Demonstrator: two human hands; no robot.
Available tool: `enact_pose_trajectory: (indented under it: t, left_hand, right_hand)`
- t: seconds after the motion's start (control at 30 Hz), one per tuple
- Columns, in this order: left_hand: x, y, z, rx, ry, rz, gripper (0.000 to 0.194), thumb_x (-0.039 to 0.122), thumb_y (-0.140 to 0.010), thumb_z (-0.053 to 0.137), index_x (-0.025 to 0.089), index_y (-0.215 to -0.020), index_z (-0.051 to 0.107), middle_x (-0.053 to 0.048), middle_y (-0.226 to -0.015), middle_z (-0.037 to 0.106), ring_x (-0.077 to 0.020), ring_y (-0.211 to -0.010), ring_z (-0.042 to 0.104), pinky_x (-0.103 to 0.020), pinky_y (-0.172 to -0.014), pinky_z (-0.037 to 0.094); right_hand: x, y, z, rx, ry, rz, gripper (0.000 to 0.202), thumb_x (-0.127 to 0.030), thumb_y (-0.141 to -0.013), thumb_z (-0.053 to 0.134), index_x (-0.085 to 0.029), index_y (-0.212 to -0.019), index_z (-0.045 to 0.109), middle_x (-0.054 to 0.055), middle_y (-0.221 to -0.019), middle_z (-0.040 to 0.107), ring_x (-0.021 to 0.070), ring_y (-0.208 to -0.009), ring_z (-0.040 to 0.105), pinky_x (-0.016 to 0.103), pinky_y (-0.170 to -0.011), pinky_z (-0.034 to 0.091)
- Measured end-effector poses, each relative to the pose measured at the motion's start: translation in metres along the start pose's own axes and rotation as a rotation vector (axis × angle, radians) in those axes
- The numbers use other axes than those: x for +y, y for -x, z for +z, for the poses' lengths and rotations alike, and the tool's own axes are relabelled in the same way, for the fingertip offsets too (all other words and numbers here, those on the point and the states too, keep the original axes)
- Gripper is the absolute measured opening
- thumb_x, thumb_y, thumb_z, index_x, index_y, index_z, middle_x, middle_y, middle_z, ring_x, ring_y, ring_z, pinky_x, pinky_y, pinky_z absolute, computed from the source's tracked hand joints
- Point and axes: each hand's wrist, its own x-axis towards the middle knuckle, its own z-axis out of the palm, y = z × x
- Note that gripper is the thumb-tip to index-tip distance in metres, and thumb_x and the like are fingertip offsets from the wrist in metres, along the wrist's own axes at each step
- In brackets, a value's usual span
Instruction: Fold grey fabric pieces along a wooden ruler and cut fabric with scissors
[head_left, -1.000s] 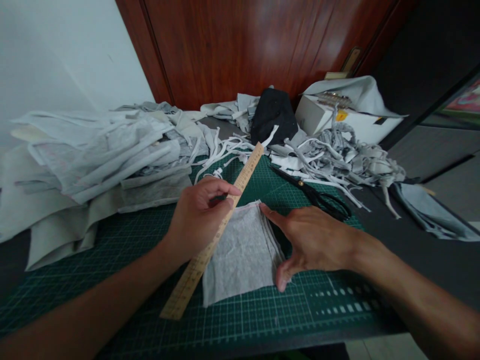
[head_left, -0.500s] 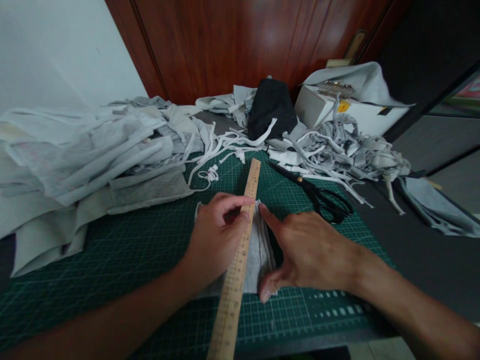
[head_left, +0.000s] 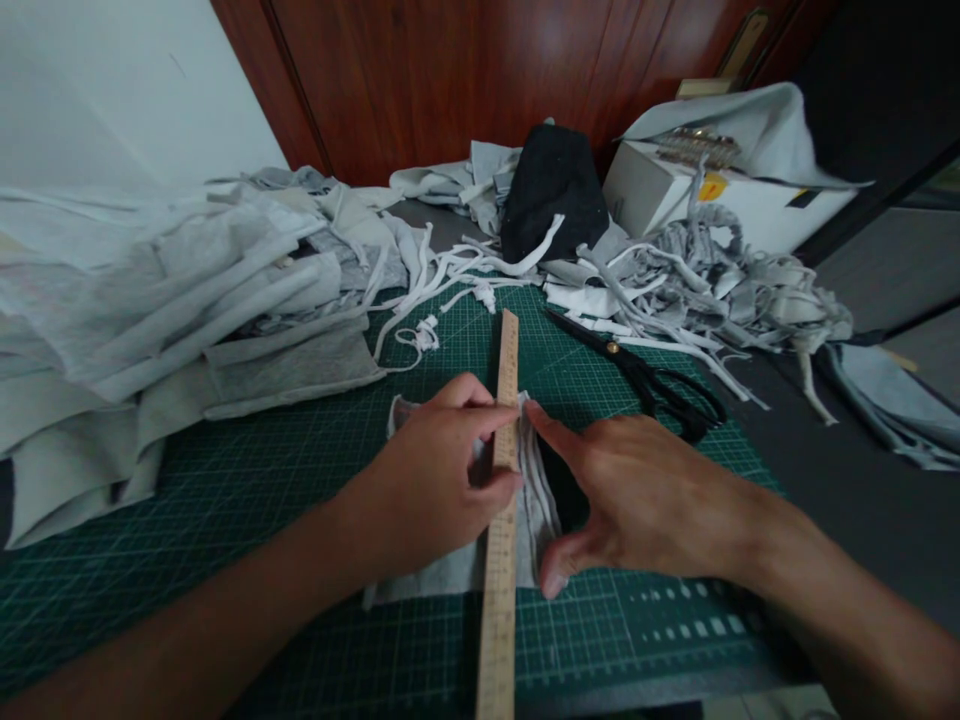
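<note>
The left hand point(head_left: 420, 490) lies over a ruler point(head_left: 497, 600), its grip loose, thumb and forefinger apart on the ruler's face. Beneath both is a folded cloth point(head_left: 534, 510), partly hidden by hand and ruler. The right hand point(head_left: 641, 490) touches the cloth's right edge, its grip spread wide, forefinger at the far corner, thumb at the near one.

Around them, left to right: a fabric pile point(head_left: 187, 285), a knotted string point(head_left: 425, 335), a black cloth point(head_left: 553, 195), scissors point(head_left: 641, 374) just beyond the right hand, and tangled strips point(head_left: 720, 285).

The pile looks soft and crumpled; the ruler is straight, wooden and marked; the cloth is grey and layered.
</note>
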Motion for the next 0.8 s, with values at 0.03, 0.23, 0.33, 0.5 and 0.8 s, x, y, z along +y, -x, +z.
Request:
enact_pose_trajectory:
  t: [0.03, 0.23, 0.33, 0.5, 0.8]
  left_hand:
    - [-0.001, 0.0, -0.003, -0.032, -0.025, 0.019, 0.034, 0.027, -0.078, 0.082, 0.021, -0.111, 0.076, -0.004, -0.108, 0.062, -0.0196, -0.089, 0.065, -0.035, -0.083, 0.056]
    - [-0.004, 0.002, -0.019, -0.232, -0.026, 0.097, 0.079, 0.053, -0.055, 0.1, 0.022, -0.122, 0.07, -0.006, -0.124, 0.057, -0.0291, -0.118, 0.059, -0.04, -0.102, 0.053]
    - [-0.007, 0.002, -0.023, -0.276, -0.016, 0.145, 0.081, 0.051, -0.056, 0.1, 0.024, -0.126, 0.069, -0.006, -0.126, 0.054, -0.0293, -0.12, 0.057, -0.04, -0.104, 0.052]
    - [-0.008, 0.002, -0.02, -0.282, 0.0, 0.172, 0.075, 0.043, -0.057, 0.1, 0.025, -0.124, 0.071, -0.006, -0.129, 0.052, -0.03, -0.124, 0.055, -0.041, -0.105, 0.052]
    - [-0.004, 0.006, -0.013, -0.248, -0.022, 0.215, 0.073, 0.047, -0.057, 0.101, 0.021, -0.12, 0.075, -0.009, -0.134, 0.054, -0.0292, -0.125, 0.056, -0.044, -0.113, 0.05]
  right_hand:
    - [0.001, 0.0, -0.001, -0.007, -0.006, -0.002, 0.146, -0.088, -0.062, 0.081, 0.007, -0.163, 0.035, 0.021, -0.087, 0.081, 0.0429, -0.082, 0.079, 0.043, -0.064, 0.053]
    - [0.004, 0.001, -0.009, -0.101, -0.061, -0.026, 0.139, -0.069, -0.07, 0.09, 0.006, -0.166, 0.025, 0.02, -0.093, 0.081, 0.0381, -0.086, 0.077, 0.041, -0.07, 0.055]
    - [0.005, 0.002, -0.011, -0.117, -0.082, -0.012, 0.13, -0.062, -0.077, 0.089, 0.005, -0.167, 0.025, 0.021, -0.1, 0.08, 0.0362, -0.091, 0.076, 0.039, -0.075, 0.054]
    - [0.006, 0.003, -0.015, -0.139, -0.155, 0.011, 0.124, -0.056, -0.076, 0.091, -0.002, -0.169, 0.027, 0.016, -0.099, 0.079, 0.0321, -0.087, 0.075, 0.034, -0.069, 0.051]
    - [0.008, 0.004, -0.014, -0.115, -0.153, -0.017, 0.117, -0.061, -0.08, 0.086, 0.002, -0.165, 0.034, 0.021, -0.106, 0.079, 0.0365, -0.094, 0.075, 0.039, -0.072, 0.053]
